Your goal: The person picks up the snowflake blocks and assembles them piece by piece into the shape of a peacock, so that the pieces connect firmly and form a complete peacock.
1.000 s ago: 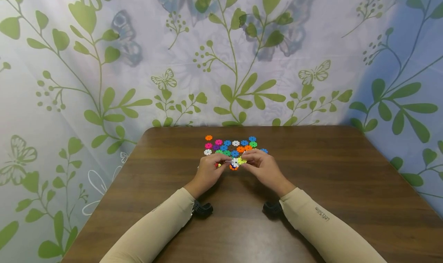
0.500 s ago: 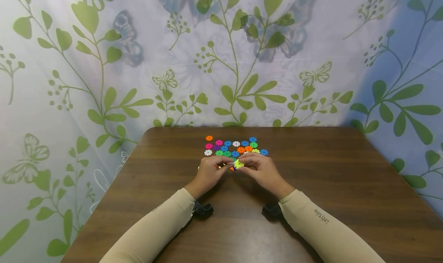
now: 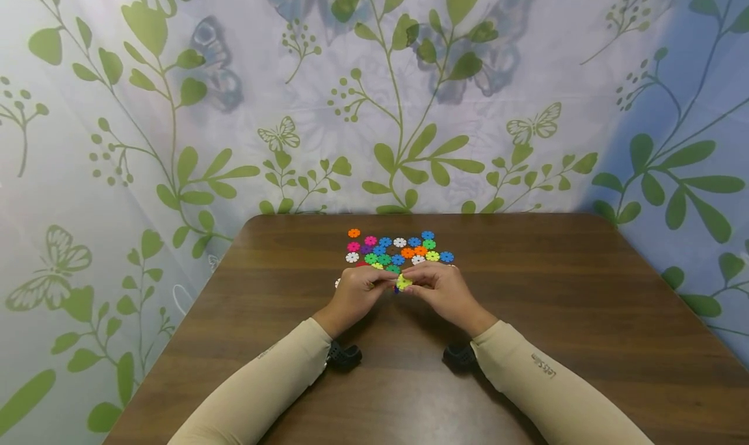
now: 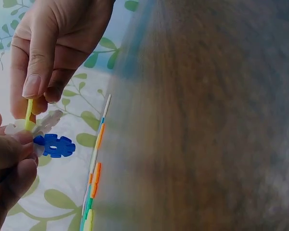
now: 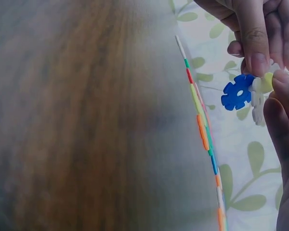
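Both hands meet over the near side of a spread of flower-shaped plastic discs. My left hand (image 3: 355,292) pinches a white disc (image 4: 14,126) joined to another white disc (image 4: 50,121) and a blue disc (image 4: 59,146). Between thumb and fingers, my right hand (image 3: 446,292) pinches a yellow disc (image 3: 404,282), held edge-on with its lower edge against the white one in the left wrist view. Seen from the right wrist, the blue disc (image 5: 237,92) hangs out beside the white pieces (image 5: 258,108). Fingertips partly cover the joint.
Loose discs lie flat beyond the hands, among them an orange disc (image 3: 354,233), a white disc (image 3: 400,242), a yellow disc (image 3: 432,256) and a blue disc (image 3: 446,257). The brown wooden table (image 3: 526,367) ends at a leaf-patterned curtain (image 3: 328,172).
The right hand has brought the yellow disc leftward against the white disc in the left hand. The yellow disc now hides the white one in the head view; both hands have lowered slightly.
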Demonstrator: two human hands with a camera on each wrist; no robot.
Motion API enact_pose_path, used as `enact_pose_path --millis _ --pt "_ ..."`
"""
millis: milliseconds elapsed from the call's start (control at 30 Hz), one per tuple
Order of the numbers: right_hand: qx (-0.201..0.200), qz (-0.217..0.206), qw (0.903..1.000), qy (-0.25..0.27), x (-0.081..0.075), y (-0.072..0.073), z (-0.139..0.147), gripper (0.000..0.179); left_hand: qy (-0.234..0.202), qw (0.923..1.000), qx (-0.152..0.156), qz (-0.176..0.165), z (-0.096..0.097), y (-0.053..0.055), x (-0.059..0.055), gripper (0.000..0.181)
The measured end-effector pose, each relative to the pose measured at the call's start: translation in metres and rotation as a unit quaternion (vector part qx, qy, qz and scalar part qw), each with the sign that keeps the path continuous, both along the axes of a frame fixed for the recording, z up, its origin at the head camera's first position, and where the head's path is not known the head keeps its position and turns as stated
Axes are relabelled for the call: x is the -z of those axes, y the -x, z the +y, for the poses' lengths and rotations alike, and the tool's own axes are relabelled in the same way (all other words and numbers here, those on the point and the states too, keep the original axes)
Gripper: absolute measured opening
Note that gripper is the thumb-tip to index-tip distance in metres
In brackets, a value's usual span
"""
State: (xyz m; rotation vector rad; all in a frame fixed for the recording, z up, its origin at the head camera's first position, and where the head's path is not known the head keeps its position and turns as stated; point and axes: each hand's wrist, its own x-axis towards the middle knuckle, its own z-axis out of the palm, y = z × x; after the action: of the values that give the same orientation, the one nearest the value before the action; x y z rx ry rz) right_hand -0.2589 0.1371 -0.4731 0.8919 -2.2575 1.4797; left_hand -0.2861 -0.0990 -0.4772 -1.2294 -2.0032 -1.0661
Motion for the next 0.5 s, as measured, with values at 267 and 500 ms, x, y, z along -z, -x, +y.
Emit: enact_pose_path --millis 267,500 --pt "0.038 0.017 0.999 -0.012 -0.001 0.001 0.0 0.038 -0.02 0.9988 -0.045 -0.001 0.005 0.002 0.003 0.018" --pt "0.065 -0.038 0.9939 -0.08 0.005 0.005 0.004 0.042 -0.073 0.9814 -0.153 -0.091 0.001 0.008 0.012 0.024"
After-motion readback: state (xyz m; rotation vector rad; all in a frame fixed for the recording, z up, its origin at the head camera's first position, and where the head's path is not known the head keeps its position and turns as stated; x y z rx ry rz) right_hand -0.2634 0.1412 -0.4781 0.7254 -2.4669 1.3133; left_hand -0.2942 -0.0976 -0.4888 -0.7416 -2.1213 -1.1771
